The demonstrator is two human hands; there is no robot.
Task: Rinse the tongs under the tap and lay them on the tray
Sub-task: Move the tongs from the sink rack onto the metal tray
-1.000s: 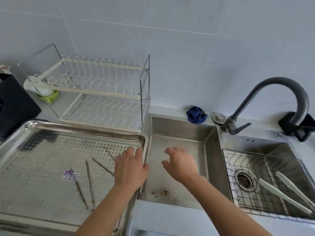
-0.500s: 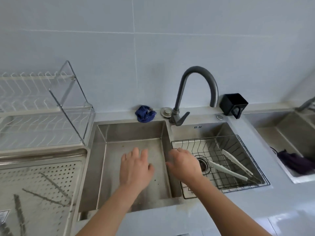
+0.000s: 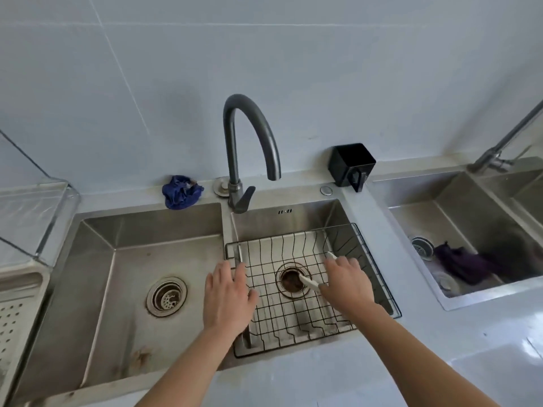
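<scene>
Most of the tongs (image 3: 309, 282) are hidden under the right hand (image 3: 348, 282); only two white tips show (one over the drain, one further back). They lie inside the wire basket (image 3: 293, 327), long axis running from its near right, tips toward its far left. The right hand curls round them. The left hand (image 3: 227, 295) is flat, fingers loosely spread, at the basket's left rim. Whether it touches the rim is unclear.

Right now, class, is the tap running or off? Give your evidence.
Off: no stream of water shows below the spout of the tap, and nothing splashes in the sink beneath it.
</scene>
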